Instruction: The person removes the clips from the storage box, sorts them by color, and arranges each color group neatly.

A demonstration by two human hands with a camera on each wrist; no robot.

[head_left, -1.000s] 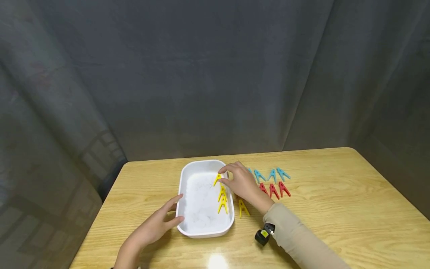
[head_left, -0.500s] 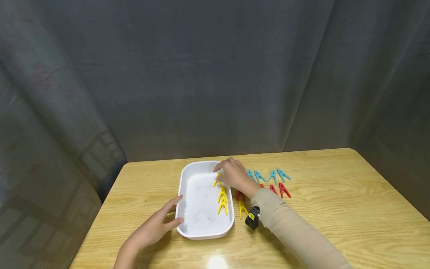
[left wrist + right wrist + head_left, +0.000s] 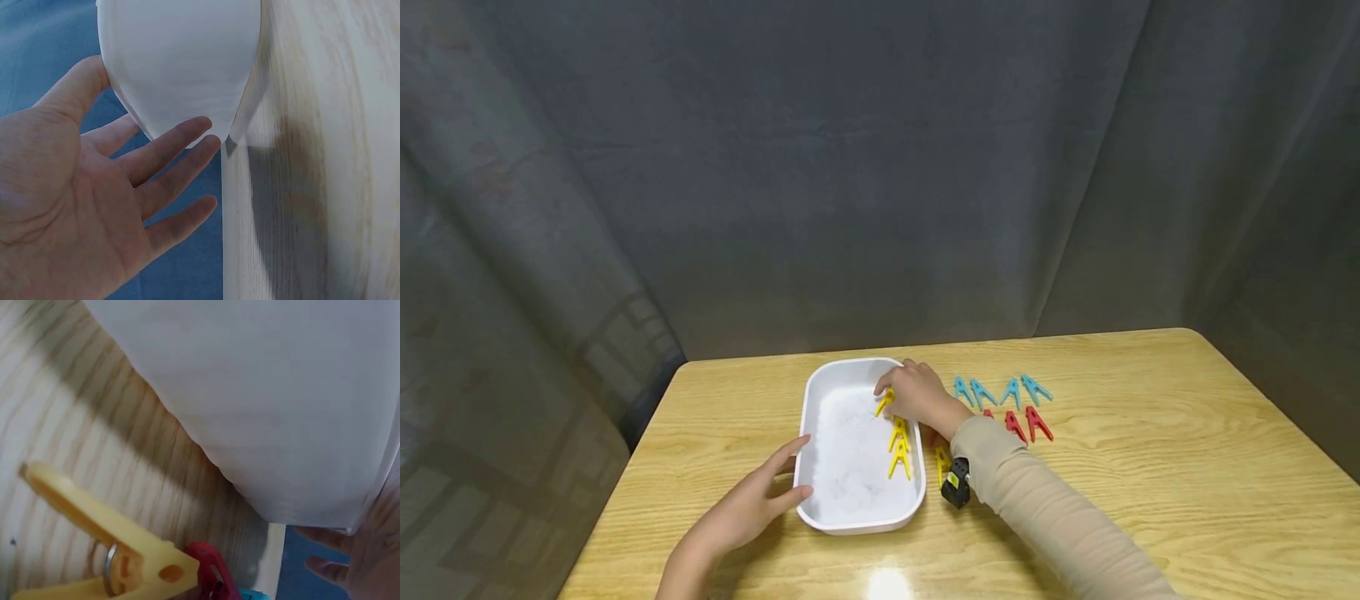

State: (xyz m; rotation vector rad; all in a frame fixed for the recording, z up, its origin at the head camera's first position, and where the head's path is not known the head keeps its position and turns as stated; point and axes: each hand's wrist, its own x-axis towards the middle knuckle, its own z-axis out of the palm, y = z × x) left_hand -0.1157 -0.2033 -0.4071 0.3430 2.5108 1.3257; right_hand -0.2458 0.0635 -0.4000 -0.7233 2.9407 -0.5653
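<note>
A white plastic tray [image 3: 842,446] stands lengthwise on the wooden table. At its far right corner my right hand [image 3: 919,395] reaches over the rim and pinches a yellow clothespin [image 3: 883,404] near the tray floor. Two more yellow clothespins [image 3: 900,458] lie nearer along the inner right side, in line with it. My left hand [image 3: 743,504] rests its spread fingers and thumb against the tray's left side. In the left wrist view those fingers [image 3: 172,178] are loosely extended by the white wall [image 3: 181,69]. The right wrist view hides what the right fingertips hold.
Right of the tray, a yellow clothespin [image 3: 144,562] lies on the table beside a red one [image 3: 215,572]. Further right are more red clothespins [image 3: 1037,423] and a row of blue clothespins [image 3: 1011,392]. A grey curtain [image 3: 865,183] hangs behind the table.
The right forearm has swung left and the right hand has shifted slightly left over the tray corner, staying at the same yellow clothespin. The left hand has stayed in place.
</note>
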